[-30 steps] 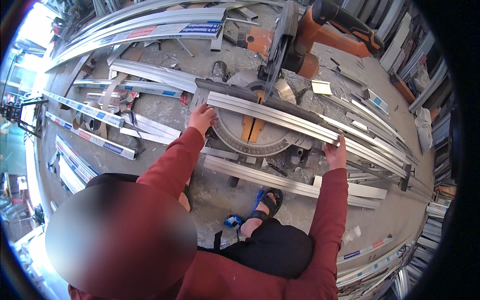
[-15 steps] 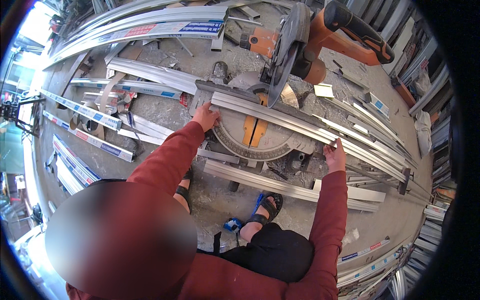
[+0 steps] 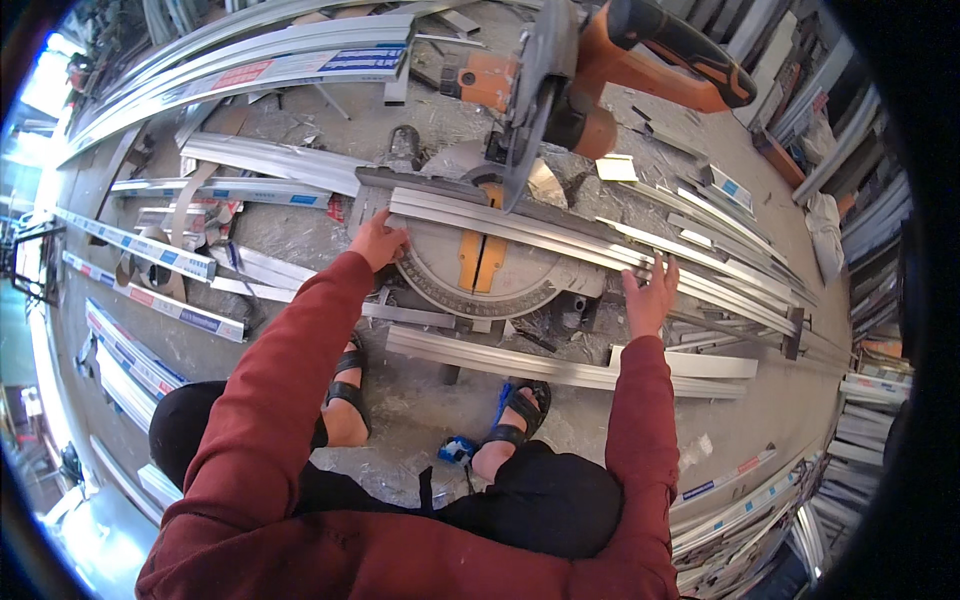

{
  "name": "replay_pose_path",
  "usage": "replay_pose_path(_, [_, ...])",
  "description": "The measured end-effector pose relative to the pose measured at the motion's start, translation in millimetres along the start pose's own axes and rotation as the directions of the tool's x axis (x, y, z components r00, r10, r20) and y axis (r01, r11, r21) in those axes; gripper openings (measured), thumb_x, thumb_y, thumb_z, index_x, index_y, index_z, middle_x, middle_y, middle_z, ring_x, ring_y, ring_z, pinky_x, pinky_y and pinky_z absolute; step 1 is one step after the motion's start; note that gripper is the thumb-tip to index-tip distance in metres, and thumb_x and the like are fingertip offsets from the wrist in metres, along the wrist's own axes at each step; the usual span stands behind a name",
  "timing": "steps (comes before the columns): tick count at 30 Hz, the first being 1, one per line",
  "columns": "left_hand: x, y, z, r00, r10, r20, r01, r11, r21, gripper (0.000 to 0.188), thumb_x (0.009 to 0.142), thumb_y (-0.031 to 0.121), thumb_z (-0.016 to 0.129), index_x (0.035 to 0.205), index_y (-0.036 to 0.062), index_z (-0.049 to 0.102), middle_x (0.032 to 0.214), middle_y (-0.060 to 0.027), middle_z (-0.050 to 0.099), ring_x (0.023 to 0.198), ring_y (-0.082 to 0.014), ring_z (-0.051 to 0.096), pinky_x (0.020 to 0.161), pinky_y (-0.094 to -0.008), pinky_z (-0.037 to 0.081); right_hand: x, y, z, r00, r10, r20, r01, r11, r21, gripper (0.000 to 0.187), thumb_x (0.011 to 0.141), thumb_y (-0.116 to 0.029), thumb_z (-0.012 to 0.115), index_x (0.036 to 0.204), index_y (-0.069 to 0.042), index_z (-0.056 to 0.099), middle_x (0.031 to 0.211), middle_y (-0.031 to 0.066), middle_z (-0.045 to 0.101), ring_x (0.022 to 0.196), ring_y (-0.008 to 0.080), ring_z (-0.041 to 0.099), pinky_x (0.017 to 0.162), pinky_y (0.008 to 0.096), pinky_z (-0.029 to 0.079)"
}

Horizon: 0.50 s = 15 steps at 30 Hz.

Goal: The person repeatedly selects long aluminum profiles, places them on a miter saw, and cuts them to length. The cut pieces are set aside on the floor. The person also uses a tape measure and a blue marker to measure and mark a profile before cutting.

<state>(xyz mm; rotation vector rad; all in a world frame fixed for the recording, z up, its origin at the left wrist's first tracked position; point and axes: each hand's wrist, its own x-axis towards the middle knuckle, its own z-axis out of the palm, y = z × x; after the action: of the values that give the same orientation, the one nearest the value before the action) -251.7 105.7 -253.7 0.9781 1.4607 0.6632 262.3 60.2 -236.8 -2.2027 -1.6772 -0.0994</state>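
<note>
A long silver aluminium profile (image 3: 530,234) lies across the mitre saw's round table (image 3: 440,262), along the dark fence. My left hand (image 3: 377,243) is at the profile's left end, fingertips against or beside it, thumb apart. Whether it bears on the profile I cannot tell. My right hand (image 3: 652,298) is open at the profile's near edge, right of the saw table, its fingers spread and pointing up. Whether its fingertips touch the profile is unclear. Above the profile stands the raised saw head with its round blade (image 3: 530,140) and black-and-orange handle (image 3: 690,58).
Another aluminium profile (image 3: 500,360) lies on the floor between the saw and my feet. Wrapped profiles (image 3: 300,65) are stacked at the far left, and offcuts (image 3: 730,240) lie at the right. A small upright stop (image 3: 793,333) stands at the profile's right end. Scraps litter the floor.
My right hand has loosened from the profile's edge and its fingers have spread. The view has shifted, so the saw and profile appear farther left. My left hand stays at the profile's end.
</note>
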Motion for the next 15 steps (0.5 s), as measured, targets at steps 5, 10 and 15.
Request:
replay_pose_path(5, [-5.7,7.6,5.0,1.0,0.001,0.004,-0.001,1.0,0.03,0.061,0.091,0.015,0.063,0.144,0.0034,0.037,0.083,-0.0091,0.068,0.06,-0.0121,0.057,0.054,-0.0264,0.048,6.0,-2.4,-2.3,0.974,-0.146,0.173,0.117,0.979,0.164,0.072,0.075,-0.029,0.081,0.136,-0.002,0.052,0.146,0.0216,0.041,0.14,0.0388,0.031,0.115,0.045,0.03])
replay_pose_path(10, [-10.0,2.9,4.0,1.0,0.015,-0.006,-0.015,0.999,0.05,0.067,0.093,0.017,0.062,0.149,0.0037,0.028,0.085,-0.0072,0.068,0.064,-0.0112,0.06,0.056,-0.0263,0.05,4.0,-6.3,0.1,0.987,-0.07,0.146,0.048,0.987,0.153,0.07,0.075,-0.025,0.08,0.136,-0.004,0.051,0.147,0.0208,0.041,0.14,0.0381,0.031,0.115,0.0449,0.03])
replay_pose_path(15, [-17.2,7.6,3.9,0.999,-0.039,0.01,0.038,0.994,0.102,0.079,0.093,0.018,0.062,0.155,0.0047,0.015,0.086,-0.0088,0.068,0.065,-0.0121,0.06,0.056,-0.0269,0.05,-12.0,-5.3,-7.4,0.997,0.006,0.072,-0.017,0.989,0.144,0.066,0.078,-0.024,0.077,0.137,-0.007,0.052,0.148,0.0205,0.04,0.14,0.038,0.033,0.114,0.0457,0.031])
